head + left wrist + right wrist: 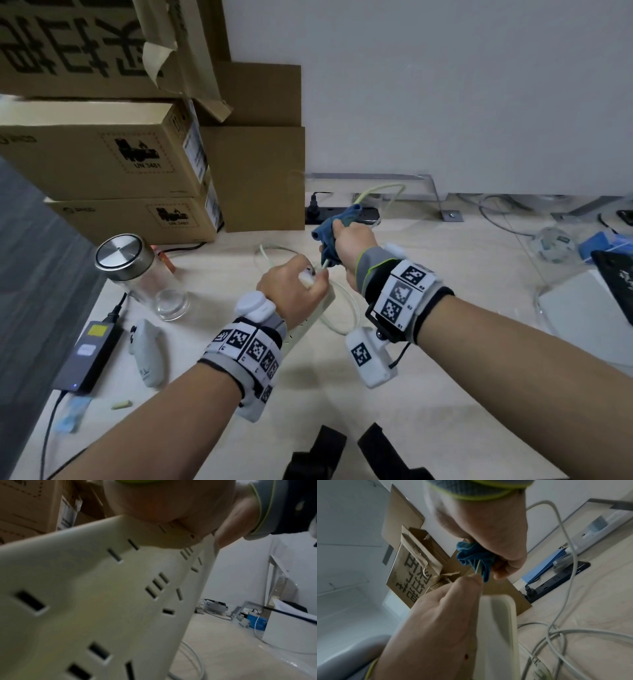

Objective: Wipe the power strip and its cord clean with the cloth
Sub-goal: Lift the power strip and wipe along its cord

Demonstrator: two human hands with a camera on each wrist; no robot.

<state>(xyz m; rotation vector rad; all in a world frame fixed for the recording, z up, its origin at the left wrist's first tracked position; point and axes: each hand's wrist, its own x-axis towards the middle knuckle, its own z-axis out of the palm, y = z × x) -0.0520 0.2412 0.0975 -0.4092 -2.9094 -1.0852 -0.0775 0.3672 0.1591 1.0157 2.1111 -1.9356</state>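
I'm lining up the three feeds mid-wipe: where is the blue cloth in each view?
Head: the blue cloth is centre, slightly above middle, bunched in the right hand around the cord.
Left wrist: not in it; the white power strip fills the frame.
Right wrist: upper centre, under the right hand's fingers.
Shared landmark: the white power strip, gripped by the left hand.

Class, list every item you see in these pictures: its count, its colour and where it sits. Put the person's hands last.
power strip: one, cream-white, held above the desk
cord: one, pale, looping over the desk, running into the cloth
cloth: one, blue, wrapped round the cord
cardboard boxes: several, brown, stacked back left
glass jar: one, clear with metal lid, left
power adapter: one, dark grey, left edge
black power strip: one, by the wall
desk: one, light wood
left hand: grips the power strip's end
right hand: grips the cloth
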